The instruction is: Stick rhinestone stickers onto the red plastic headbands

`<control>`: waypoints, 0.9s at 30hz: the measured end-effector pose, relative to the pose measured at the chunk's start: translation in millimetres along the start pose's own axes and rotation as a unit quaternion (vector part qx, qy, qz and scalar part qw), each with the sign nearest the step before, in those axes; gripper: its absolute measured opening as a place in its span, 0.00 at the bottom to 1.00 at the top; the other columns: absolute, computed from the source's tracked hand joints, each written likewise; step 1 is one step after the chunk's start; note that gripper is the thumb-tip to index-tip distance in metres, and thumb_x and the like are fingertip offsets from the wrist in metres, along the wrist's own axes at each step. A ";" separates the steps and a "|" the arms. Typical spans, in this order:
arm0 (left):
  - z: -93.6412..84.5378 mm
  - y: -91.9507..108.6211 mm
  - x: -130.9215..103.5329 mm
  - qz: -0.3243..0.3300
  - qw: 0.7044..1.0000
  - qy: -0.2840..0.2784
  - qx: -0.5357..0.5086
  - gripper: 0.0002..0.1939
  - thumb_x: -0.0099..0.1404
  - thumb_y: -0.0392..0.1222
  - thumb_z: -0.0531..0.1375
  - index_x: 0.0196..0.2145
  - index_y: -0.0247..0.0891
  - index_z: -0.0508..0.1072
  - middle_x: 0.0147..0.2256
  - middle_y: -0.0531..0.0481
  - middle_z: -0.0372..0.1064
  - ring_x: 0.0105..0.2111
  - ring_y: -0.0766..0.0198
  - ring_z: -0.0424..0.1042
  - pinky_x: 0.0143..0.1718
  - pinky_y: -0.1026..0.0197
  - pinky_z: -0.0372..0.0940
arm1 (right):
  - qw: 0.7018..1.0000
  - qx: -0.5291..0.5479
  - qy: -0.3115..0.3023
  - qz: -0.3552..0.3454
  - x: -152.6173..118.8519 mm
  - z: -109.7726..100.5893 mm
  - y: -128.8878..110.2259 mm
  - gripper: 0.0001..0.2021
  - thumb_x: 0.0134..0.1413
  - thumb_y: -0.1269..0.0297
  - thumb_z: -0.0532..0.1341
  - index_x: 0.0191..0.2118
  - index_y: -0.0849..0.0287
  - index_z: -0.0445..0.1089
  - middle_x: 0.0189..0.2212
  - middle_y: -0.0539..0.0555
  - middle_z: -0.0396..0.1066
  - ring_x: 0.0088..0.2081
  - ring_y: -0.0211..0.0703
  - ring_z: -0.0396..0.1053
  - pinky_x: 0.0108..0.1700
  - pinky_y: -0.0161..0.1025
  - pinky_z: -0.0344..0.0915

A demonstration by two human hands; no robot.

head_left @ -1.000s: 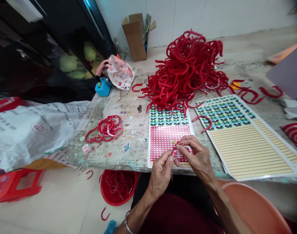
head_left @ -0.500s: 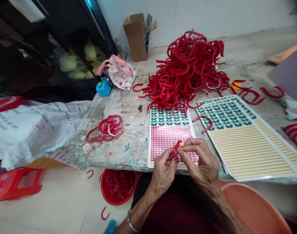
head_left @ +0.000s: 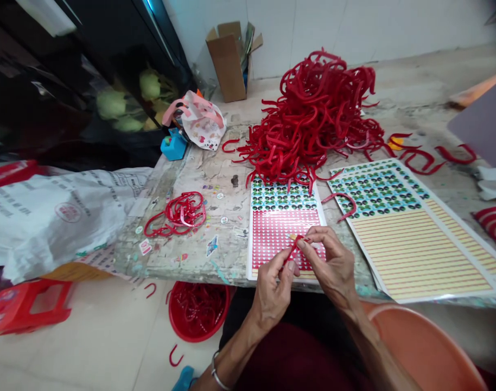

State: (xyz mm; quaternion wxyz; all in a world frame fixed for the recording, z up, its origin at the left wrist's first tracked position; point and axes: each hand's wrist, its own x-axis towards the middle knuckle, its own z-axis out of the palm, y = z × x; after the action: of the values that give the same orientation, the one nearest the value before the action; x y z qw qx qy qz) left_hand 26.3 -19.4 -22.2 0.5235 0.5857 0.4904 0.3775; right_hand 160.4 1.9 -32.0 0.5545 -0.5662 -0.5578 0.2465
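My left hand (head_left: 273,290) is closed, pinching a small red curved strip (head_left: 293,248) between thumb and fingers. On the strip's upper end, the thumb and fingers of my right hand (head_left: 332,264) are pressed together. A slim yellowish piece with a thin pale tip (head_left: 292,237) pokes out at the right fingertips; its kind is unclear and its rear part is hidden. Both hands are over a sticker sheet (head_left: 286,224) with rows of small white marks on red and a band of green, blue and black prints. Fingers cover part of the strip.
A big heap of red curved strips (head_left: 309,119) stands behind the sheet. A smaller pile (head_left: 185,213) lies left. More sticker sheets (head_left: 419,250) are at right. Below the table edge are a red basin (head_left: 199,312) and an orange tub (head_left: 423,347). A cardboard box (head_left: 227,68) stands by the wall.
My right hand has shifted slightly left and down, its thumb now against the strip's upper end. The yellowish piece shows less than before. My left hand stays nearly in place.
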 end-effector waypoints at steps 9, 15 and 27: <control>-1.4 1.7 2.3 -0.016 0.999 0.001 -0.045 0.17 0.66 0.45 0.49 0.46 0.32 0.69 0.25 0.52 0.66 0.27 0.66 0.64 0.35 0.64 0.60 | 0.994 -0.101 0.017 -0.036 -2.5 2.5 8.2 0.05 0.50 0.65 0.62 0.34 0.57 0.70 0.37 0.56 0.68 0.43 0.47 0.64 0.47 0.47 0.61; -0.5 -0.1 -0.2 -0.037 0.997 0.005 -0.072 0.17 0.67 0.45 0.49 0.45 0.33 0.69 0.28 0.51 0.68 0.29 0.65 0.65 0.38 0.62 0.60 | 0.976 0.116 -0.100 0.155 -6.2 -4.4 18.4 0.32 0.49 0.55 0.62 0.58 0.56 0.53 0.48 0.60 0.65 0.43 0.45 0.67 0.45 0.48 0.66; -0.8 -2.6 -8.2 -0.092 0.984 0.061 -0.143 0.26 0.67 0.54 0.42 0.44 0.35 0.72 0.39 0.44 0.72 0.38 0.59 0.69 0.40 0.59 0.63 | 0.960 0.143 -0.152 0.187 -14.4 9.6 -4.0 0.25 0.43 0.60 0.66 0.49 0.57 0.62 0.37 0.54 0.70 0.36 0.42 0.70 0.40 0.42 0.69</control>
State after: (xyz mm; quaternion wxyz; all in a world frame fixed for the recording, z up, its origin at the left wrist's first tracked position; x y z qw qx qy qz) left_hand 23.2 -27.2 -24.1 0.6030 0.4333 0.5144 0.4290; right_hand 146.6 -8.6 -35.9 0.4825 -0.5313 -0.4784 0.5059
